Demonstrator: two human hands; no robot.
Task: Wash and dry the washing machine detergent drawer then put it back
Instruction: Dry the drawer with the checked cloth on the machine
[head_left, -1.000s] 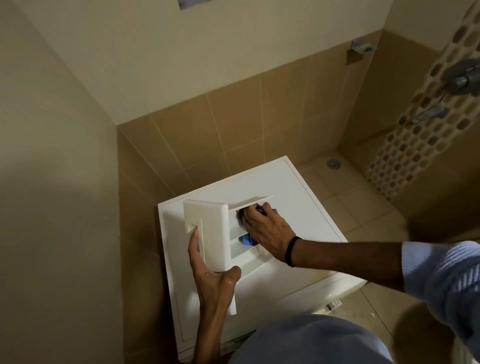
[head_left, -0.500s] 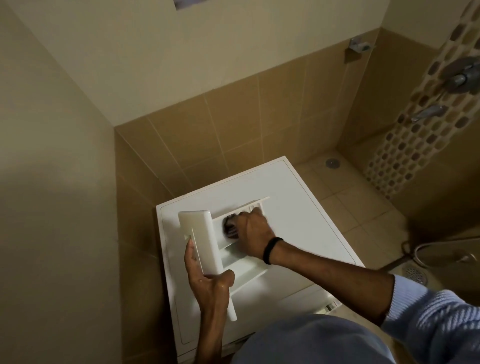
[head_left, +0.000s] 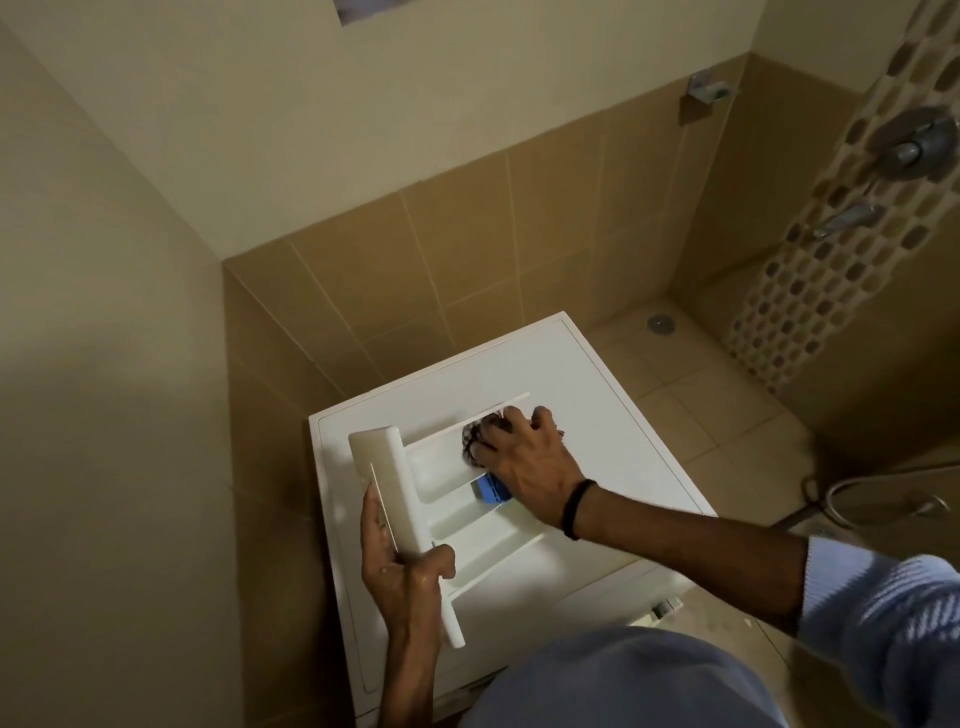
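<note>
The white detergent drawer (head_left: 441, 483) rests on top of the white washing machine (head_left: 597, 415), its front panel toward the left. My left hand (head_left: 405, 566) grips that front panel from below, thumb hooked over its lower end. My right hand (head_left: 524, 457) holds a dark patterned cloth (head_left: 472, 439) bunched under its fingers and presses it into the drawer's far compartment. A blue insert (head_left: 491, 488) shows in the middle compartment just beneath my right palm.
Tan tiled walls close in behind and to the left of the machine. To the right lies the tiled shower floor with a round drain (head_left: 661, 323), a wall tap (head_left: 847, 218) and a hose (head_left: 883, 499).
My right hand with the cloth slid left toward the front panel, then back right to the drawer's rear end, uncovering the blue insert again. My left hand kept its grip.
</note>
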